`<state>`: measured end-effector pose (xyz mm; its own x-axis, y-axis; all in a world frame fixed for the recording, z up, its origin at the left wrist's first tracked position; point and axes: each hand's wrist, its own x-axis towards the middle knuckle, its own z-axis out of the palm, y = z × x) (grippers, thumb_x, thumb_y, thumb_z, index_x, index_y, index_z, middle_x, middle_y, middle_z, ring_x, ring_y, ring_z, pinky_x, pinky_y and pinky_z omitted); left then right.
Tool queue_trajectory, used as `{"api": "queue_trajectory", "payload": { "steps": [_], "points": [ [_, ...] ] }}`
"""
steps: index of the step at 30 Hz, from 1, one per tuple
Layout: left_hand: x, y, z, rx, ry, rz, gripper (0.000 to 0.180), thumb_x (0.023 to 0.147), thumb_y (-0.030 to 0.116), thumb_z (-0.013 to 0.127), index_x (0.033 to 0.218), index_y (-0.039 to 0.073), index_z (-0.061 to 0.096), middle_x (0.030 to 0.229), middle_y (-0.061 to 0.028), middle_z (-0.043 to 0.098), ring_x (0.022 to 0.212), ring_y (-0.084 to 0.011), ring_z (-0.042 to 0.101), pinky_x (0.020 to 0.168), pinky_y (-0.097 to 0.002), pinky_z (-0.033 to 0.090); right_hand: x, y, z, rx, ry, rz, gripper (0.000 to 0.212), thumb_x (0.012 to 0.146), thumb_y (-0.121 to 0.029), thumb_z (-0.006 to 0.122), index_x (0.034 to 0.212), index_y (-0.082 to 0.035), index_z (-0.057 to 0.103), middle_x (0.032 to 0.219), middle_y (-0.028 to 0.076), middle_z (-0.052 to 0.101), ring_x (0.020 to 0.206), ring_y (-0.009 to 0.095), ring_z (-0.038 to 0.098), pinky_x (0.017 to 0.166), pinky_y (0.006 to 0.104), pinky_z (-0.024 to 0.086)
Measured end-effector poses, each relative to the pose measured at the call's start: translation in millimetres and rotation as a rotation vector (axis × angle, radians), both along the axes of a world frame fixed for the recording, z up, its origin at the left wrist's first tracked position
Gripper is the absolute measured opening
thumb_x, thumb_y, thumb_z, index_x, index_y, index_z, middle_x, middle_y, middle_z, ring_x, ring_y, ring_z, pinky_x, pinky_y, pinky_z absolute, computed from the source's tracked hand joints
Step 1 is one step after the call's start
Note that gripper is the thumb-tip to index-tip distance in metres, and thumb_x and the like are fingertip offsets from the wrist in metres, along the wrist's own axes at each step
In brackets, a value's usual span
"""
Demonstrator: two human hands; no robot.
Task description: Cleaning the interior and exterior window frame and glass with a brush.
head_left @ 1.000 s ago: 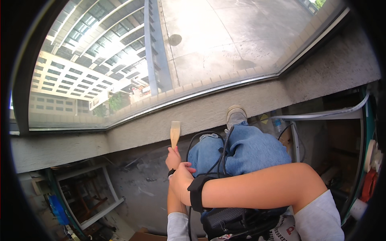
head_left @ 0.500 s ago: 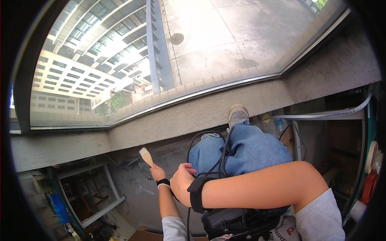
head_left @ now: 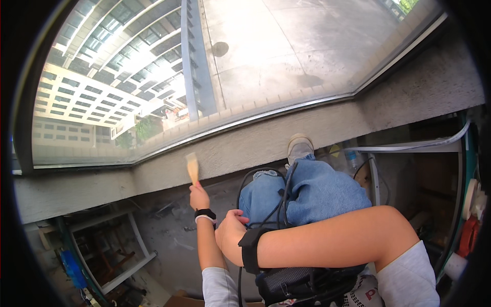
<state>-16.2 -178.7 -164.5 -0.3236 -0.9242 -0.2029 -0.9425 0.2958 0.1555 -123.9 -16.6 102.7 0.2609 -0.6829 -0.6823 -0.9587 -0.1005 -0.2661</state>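
A flat brush (head_left: 193,169) with a light wooden handle and pale bristles is in my left hand (head_left: 199,196), the fingers closed round the handle's lower end. Its bristles point up in front of the grey concrete ledge (head_left: 245,134) under the window; whether they touch it I cannot tell. My right hand (head_left: 231,229) is closed beside my left forearm, next to my jeans-covered knee (head_left: 261,197). The fingers are curled in, and their inside is hidden. A black cable (head_left: 286,197) loops over my knees near that hand. Both wrists wear black bands.
A large window pane (head_left: 286,56) spans the far side above the ledge. Metal frames (head_left: 130,271) stand at the left, beside a blue object (head_left: 73,268). At the right are a silver rail (head_left: 409,147), a plastic bottle (head_left: 351,158) and a red object (head_left: 468,238).
My left hand has moved up and slightly left, bringing the brush from over the floor to in front of the ledge, now more upright. My right hand has barely moved.
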Motion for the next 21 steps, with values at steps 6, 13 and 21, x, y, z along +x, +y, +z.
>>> {"api": "queue_trajectory", "payload": {
  "steps": [6, 13, 21],
  "points": [
    [81, -26, -12, -0.045, -0.067, 0.261, 0.049, 0.085, 0.040, 0.025, 0.085, -0.003, 0.046, 0.078, -0.0257, 0.056, 0.075, -0.0400, 0.053, 0.065, -0.0464, 0.041, 1, -2, 0, 0.037, -0.007, 0.047, 0.040, 0.066, -0.021, 0.056, 0.098, 0.001, 0.050, 0.080, 0.014, 0.056, 0.065, 0.030, 0.054, 0.068, 0.0434, 0.035],
    [82, 15, 0, -0.060, 0.111, 0.192, 0.046, 0.085, 0.038, 0.027, 0.083, -0.003, 0.047, 0.076, -0.0227, 0.057, 0.071, -0.0344, 0.055, 0.061, -0.0420, 0.042, -1, -2, 1, 0.013, -0.083, 0.036, 0.029, 0.067, -0.022, 0.054, 0.091, -0.005, 0.057, 0.078, 0.012, 0.057, 0.065, 0.029, 0.054, 0.067, 0.0426, 0.036],
    [1, 82, 75, 0.363, 0.308, 0.108, 0.043, 0.086, 0.037, 0.030, 0.080, -0.002, 0.047, 0.074, -0.0193, 0.058, 0.065, -0.0280, 0.056, 0.057, -0.0369, 0.042, 6, 4, -7, -0.084, 0.003, -0.084, 0.022, 0.069, -0.020, 0.052, 0.086, -0.007, 0.060, 0.076, 0.008, 0.059, 0.066, 0.028, 0.056, 0.064, 0.0432, 0.038]
  ]
}}
